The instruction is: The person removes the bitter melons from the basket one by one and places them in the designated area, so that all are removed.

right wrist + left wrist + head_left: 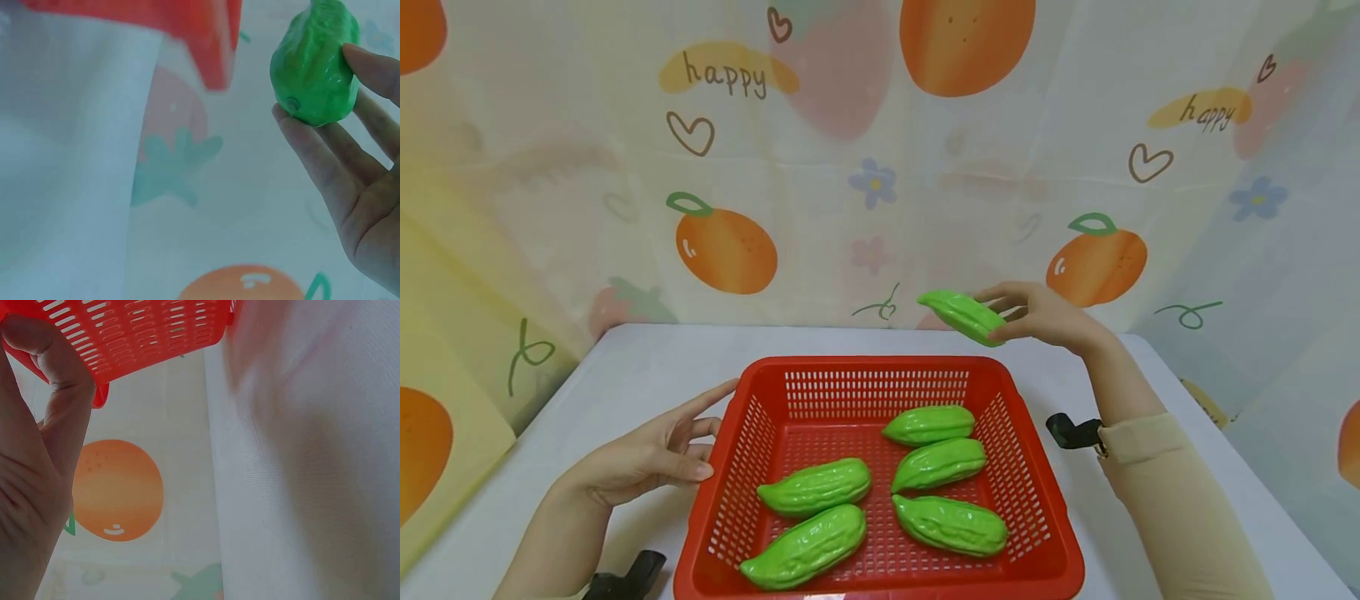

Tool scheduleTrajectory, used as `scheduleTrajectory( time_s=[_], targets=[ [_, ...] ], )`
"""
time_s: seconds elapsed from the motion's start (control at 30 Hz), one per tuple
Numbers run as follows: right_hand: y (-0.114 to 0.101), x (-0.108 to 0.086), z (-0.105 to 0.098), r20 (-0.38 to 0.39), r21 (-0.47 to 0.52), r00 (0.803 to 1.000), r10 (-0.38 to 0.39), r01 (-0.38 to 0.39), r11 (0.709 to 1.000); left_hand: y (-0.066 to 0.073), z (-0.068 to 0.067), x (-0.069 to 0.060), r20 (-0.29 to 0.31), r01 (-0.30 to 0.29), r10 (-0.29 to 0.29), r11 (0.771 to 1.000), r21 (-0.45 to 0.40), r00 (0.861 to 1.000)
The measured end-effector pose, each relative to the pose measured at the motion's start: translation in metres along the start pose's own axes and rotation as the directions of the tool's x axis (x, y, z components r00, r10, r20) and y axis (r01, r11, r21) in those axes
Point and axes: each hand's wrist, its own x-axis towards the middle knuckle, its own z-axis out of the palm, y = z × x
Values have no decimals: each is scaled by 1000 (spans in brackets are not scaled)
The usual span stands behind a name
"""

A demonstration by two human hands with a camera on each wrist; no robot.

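My right hand (1037,315) pinches a glossy green bitter melon (961,314) between thumb and fingers, above the table's far side and beyond the basket's back right corner. Its blunt end faces the right wrist camera, where the bitter melon (315,65) rests against the fingertips. A red plastic basket (880,364) with slotted walls stands on the table. My left hand (651,454) holds the basket's left rim, index finger stretched toward the back corner and thumb near the rim. Inside lie several bitter melons, two on the left and three on the right, such as this front left one (808,546).
White cloth covers the table (655,358), with some surface on both sides of the basket. Behind it hangs a printed curtain (820,242) with oranges and hearts. Black wrist-worn devices sit at the right wrist (1073,432) and left wrist (628,575).
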Motion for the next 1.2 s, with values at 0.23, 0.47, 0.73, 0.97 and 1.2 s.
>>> scheduleTrajectory(
  time_s=[0.23, 0.47, 0.73, 0.97, 1.2],
  targets=[
    [24, -11, -7, -60, 10, 995, 83, -83, 997, 0, 0, -1, -9, 6, -6, 1000, 7, 1000],
    [47, -15, -4, -79, 57, 981, 178, -174, 983, 0, 0, -1, -4, 5, -5, 1000, 7, 1000],
    [67, -16, 4, -73, 93, 967, 244, -237, 967, 0, 0, 0, -4, 1, -1, 1000, 6, 1000],
    [79, -17, 8, -83, 127, 951, 299, -288, 949, 0, 1, 0, -12, 10, -9, 1000, 15, 1000],
    [92, -20, 12, -96, 172, 922, 376, -357, 918, -1, 1, -1, -28, 16, -16, 1000, 19, 999]
  ],
)
